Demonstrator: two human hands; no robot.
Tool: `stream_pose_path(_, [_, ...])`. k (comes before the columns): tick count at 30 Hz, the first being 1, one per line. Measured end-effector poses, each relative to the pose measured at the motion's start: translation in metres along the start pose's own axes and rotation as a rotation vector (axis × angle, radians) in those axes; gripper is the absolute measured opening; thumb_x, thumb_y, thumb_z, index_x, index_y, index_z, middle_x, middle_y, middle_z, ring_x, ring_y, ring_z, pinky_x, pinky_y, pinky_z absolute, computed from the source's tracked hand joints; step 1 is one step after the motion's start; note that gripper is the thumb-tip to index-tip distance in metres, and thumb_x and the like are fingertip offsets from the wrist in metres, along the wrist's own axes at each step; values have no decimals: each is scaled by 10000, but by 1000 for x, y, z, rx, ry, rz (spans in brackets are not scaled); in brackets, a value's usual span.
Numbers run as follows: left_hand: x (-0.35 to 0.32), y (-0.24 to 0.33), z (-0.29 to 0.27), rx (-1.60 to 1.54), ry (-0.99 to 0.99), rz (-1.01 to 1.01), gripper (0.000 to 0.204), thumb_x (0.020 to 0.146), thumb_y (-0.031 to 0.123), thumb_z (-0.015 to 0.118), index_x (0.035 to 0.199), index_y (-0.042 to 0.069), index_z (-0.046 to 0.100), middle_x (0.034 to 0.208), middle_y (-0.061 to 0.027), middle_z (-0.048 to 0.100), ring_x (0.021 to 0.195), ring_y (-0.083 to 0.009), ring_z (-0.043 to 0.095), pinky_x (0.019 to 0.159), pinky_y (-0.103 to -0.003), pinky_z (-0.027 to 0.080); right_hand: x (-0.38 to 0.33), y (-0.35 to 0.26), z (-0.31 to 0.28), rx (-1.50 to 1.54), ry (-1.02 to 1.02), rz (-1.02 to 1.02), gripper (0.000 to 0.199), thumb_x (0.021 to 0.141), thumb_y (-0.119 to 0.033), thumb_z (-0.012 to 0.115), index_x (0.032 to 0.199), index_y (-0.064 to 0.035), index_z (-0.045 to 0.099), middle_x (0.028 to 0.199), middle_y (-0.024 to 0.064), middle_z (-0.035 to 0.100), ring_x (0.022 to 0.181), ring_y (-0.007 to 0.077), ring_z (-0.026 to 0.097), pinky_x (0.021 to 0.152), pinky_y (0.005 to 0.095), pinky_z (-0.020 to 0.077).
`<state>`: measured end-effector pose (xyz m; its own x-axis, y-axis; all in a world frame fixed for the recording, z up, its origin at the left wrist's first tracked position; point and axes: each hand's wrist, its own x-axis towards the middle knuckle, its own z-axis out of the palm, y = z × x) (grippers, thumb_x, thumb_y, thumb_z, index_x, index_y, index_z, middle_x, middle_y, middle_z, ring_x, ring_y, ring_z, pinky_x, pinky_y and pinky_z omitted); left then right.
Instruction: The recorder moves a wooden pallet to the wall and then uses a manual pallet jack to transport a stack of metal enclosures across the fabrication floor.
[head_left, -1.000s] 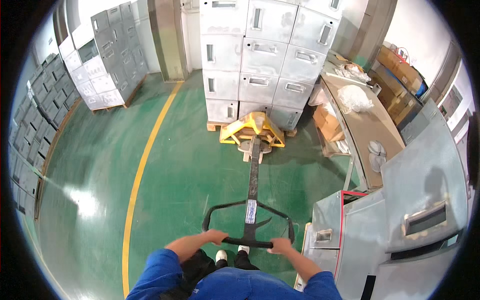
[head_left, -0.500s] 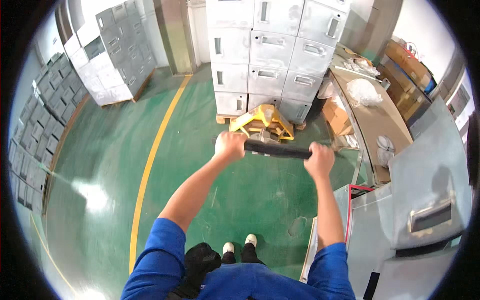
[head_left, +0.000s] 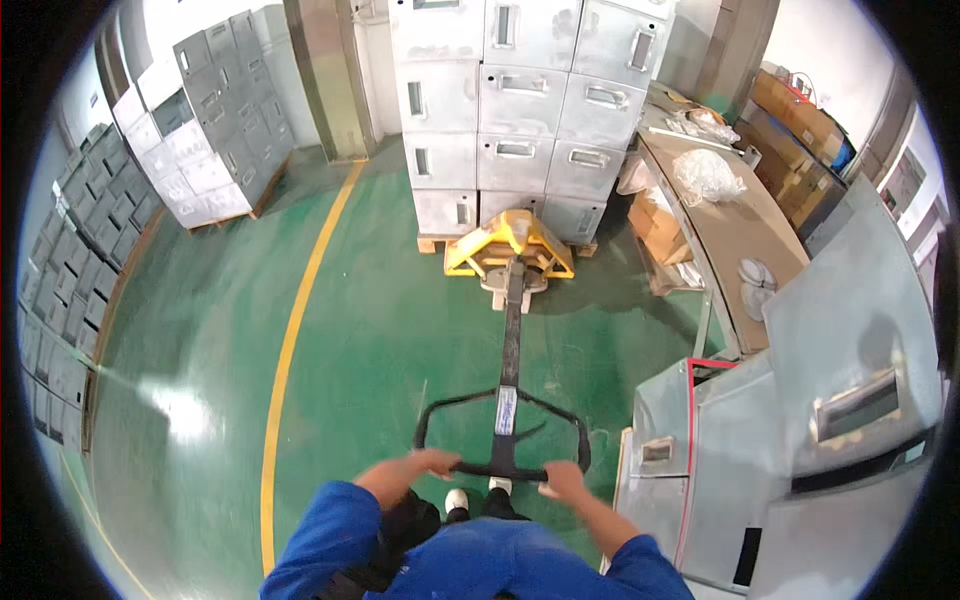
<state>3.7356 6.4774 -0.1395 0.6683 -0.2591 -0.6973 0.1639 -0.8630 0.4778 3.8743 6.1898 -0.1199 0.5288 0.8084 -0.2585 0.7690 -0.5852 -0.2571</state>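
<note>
A yellow pallet jack (head_left: 518, 232) stands in front of me under a tall stack of grey metal drawer boxes (head_left: 515, 145) on a wooden pallet (head_left: 434, 245). Its black handle (head_left: 511, 340) leans down toward me and ends in a loop close to my waist. My left hand (head_left: 420, 466) is closed round the left part of the loop's near crossbar. On the right part of the same bar, my right hand (head_left: 565, 482) is wrapped, a little blurred. Below the bar show my pale shoes (head_left: 457, 499).
A yellow floor line (head_left: 300, 330) runs along my left. At the right, a workbench (head_left: 745, 240) holds plastic bags, with grey metal cabinets (head_left: 735, 450) nearer me. More stacked grey boxes (head_left: 225, 130) stand at the far left, and a pillar (head_left: 335, 80) at the back.
Both hands have pulled the handle down and toward me, from far out in front to near my waist. The pallet jack and stack look nearly unmoved; my view has shifted slightly.
</note>
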Motion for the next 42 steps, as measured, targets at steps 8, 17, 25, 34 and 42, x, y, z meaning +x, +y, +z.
stream_pose_path(8, [-107,55,-320,232,811,-187,246,598,263,568,804,130,589,717,-111,600,683,-298,582,572,-413,451,145,-9,-326,-82,460,-74,283,573,-275,667,733,-83,534,725,100,577,717,289,562,614,412,423])
stream_pose_path(17, [-91,66,-289,393,1465,-153,131,599,134,583,726,123,549,667,-55,557,690,-233,563,682,-381,418,149,-23,-305,-238,812,26,242,506,-143,675,654,-104,487,631,59,520,664,248,522,619,362,368])
stream_pose_path(25, [-33,24,-3,275,683,-63,335,643,161,595,967,115,522,836,-85,554,824,-252,542,719,-391,402,14,-24,-31,-183,358,67,244,570,-258,641,690,-103,497,685,82,505,673,272,500,607,393,370])
stream_pose_path(34, [-69,39,-190,177,310,-83,282,582,224,574,843,116,580,760,-124,586,729,-310,566,615,-425,439,85,-2,-207,-100,41,-103,373,596,-407,663,801,-106,582,739,112,594,714,310,574,657,413,439])
stream_pose_path(42, [-105,78,-371,360,918,-377,272,585,264,596,847,192,604,788,-74,618,763,-256,593,658,-401,467,173,-8,-369,-153,619,36,268,543,-231,690,736,-97,561,678,86,595,640,275,575,583,397,437])
